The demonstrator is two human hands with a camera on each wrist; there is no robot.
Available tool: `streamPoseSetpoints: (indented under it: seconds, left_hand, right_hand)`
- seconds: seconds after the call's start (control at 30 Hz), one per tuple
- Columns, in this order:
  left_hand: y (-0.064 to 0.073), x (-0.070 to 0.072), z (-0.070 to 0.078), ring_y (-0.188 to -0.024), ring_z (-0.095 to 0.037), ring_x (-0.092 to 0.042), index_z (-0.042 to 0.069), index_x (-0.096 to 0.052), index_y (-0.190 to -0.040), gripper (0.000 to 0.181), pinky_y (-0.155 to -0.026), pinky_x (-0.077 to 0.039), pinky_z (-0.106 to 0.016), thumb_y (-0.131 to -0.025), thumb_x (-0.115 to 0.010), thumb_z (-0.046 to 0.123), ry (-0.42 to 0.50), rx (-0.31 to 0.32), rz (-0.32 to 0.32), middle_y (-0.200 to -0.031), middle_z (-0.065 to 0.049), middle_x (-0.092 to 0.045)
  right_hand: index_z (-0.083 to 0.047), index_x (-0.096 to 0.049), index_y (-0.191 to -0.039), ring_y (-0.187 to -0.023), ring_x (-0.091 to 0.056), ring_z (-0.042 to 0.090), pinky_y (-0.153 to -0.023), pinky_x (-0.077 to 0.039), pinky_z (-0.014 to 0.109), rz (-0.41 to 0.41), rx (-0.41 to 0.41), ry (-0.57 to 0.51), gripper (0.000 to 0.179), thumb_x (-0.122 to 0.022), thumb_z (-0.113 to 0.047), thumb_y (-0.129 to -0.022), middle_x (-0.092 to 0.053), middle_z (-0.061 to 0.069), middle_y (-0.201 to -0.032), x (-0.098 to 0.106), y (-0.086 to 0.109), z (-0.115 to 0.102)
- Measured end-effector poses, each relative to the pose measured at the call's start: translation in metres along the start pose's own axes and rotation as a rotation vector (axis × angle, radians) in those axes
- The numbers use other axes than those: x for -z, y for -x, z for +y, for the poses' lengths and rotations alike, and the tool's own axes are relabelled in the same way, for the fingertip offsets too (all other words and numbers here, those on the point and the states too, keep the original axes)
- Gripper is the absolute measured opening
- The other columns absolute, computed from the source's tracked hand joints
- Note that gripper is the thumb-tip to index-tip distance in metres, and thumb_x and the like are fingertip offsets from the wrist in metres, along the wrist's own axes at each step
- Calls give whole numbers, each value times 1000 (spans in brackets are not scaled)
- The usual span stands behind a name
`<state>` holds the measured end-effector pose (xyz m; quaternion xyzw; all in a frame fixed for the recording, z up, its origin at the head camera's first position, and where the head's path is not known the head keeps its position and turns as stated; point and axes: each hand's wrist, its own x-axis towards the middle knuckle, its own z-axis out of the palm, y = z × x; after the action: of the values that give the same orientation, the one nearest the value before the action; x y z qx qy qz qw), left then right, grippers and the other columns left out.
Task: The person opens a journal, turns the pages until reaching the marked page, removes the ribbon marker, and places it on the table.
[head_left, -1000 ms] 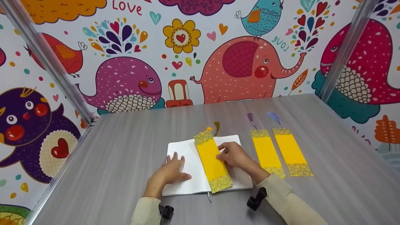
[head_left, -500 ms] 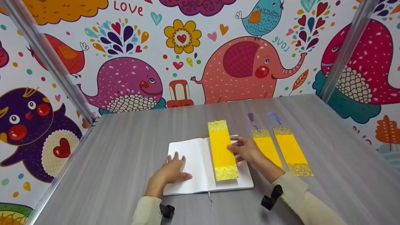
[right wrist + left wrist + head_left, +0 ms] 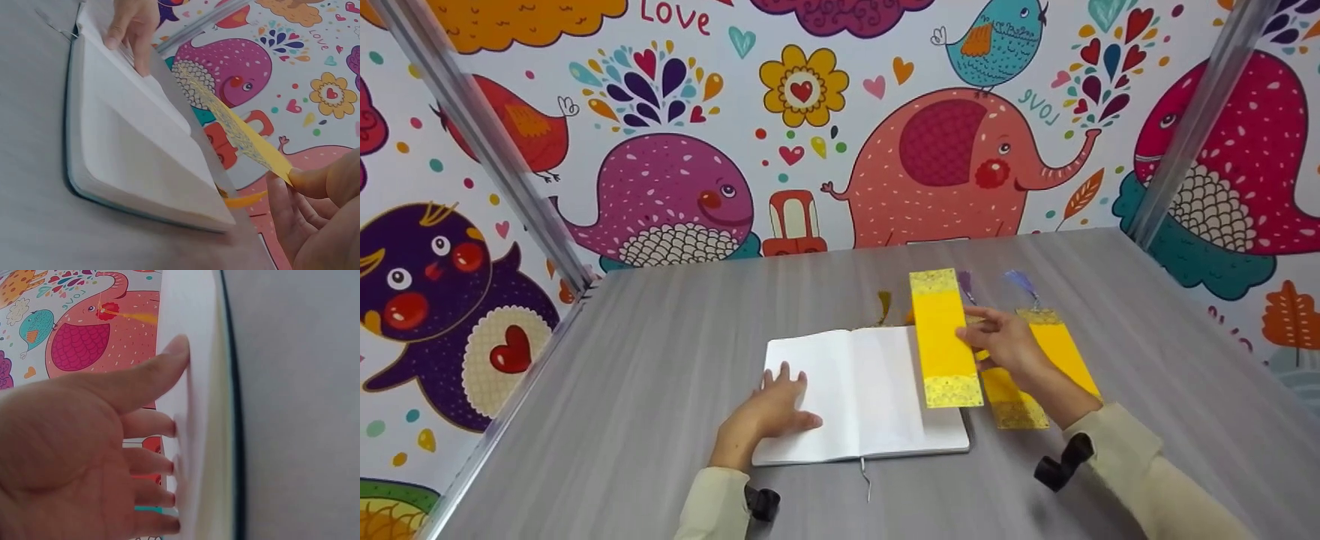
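Observation:
An open notebook with blank white pages lies on the table. My left hand rests on its left page, fingers spread; the left wrist view shows the thumb and fingertips on the paper. Above the right page's outer edge, my right hand pinches a yellow bookmark with patterned end bands by its right long side. The right wrist view has this bookmark nearly edge-on between thumb and fingers. An orange strip shows beyond the notebook's corner there.
Right of the notebook lie two more yellow bookmarks, a nearer one partly hidden by my right hand and a farther one. A gold-brown tassel shows behind the notebook, a ribbon marker in front. Cartoon-printed walls enclose the table.
My right hand has carried the yellow bookmark rightward and away from the middle of the notebook, uncovering the pages. The left hand has stayed on the left page.

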<state>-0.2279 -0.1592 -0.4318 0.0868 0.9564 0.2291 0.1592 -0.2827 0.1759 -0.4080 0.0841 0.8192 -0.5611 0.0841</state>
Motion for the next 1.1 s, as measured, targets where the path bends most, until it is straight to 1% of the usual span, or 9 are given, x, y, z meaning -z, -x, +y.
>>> streamPoseSetpoints:
  seconds: [0.2, 0.37, 0.57, 0.83, 1.0, 1.1]
  left_hand:
    - [-2, 1, 1, -148, -61, -11, -8, -36, -150, 80, -118, -19, -71, -90, -73, 31, -15, -11, -5, -160, -38, -16]
    - [-2, 1, 1, -148, -60, -10, -9, -36, -150, 80, -118, -18, -70, -90, -73, 30, -12, -13, -8, -160, -38, -16]
    - [-1, 0, 0, -148, -61, -10, -9, -36, -150, 80, -118, -18, -70, -90, -73, 30, -7, -16, -2, -160, -39, -16]
    - [0, 0, 0, -148, -60, -10, -8, -36, -150, 80, -119, -17, -69, -90, -73, 30, 1, -3, 3, -161, -37, -16]
    - [0, 0, 1, -148, -60, -10, -8, -37, -150, 80, -119, -17, -69, -90, -73, 29, 0, -2, 7, -160, -38, -16]
    - [0, 0, 0, -148, -60, -11, -9, -36, -150, 80, -118, -17, -70, -90, -73, 30, -7, -7, 4, -160, -38, -16]
  right_hand:
    - [-13, -44, -152, -92, -64, 21, -67, -59, 24, 36, 35, 55, 59, -64, -23, -98, -61, 18, -131, 27, -1, 2]
    - [-10, -40, -153, -91, -61, 20, -70, -59, 25, 28, 45, 72, 61, -63, -25, -99, -58, 18, -131, 49, -3, 10]
    - [-13, -34, -157, -97, -64, 22, -77, -59, 24, 18, -7, 107, 67, -63, -31, -98, -53, 20, -141, 78, -12, 13]
    - [-13, -34, -157, -105, -63, 28, -83, -59, 26, 78, -9, 150, 68, -62, -36, -99, -51, 21, -142, 118, -31, 8]
    - [-12, -35, -156, -112, -61, 31, -90, -58, 32, 104, -61, 147, 63, -59, -31, -101, -49, 21, -148, 135, -45, 0]
    - [-11, -33, -157, -115, -59, 33, -95, -57, 36, 121, -98, 115, 61, -56, -27, -102, -47, 22, -150, 141, -53, -4]
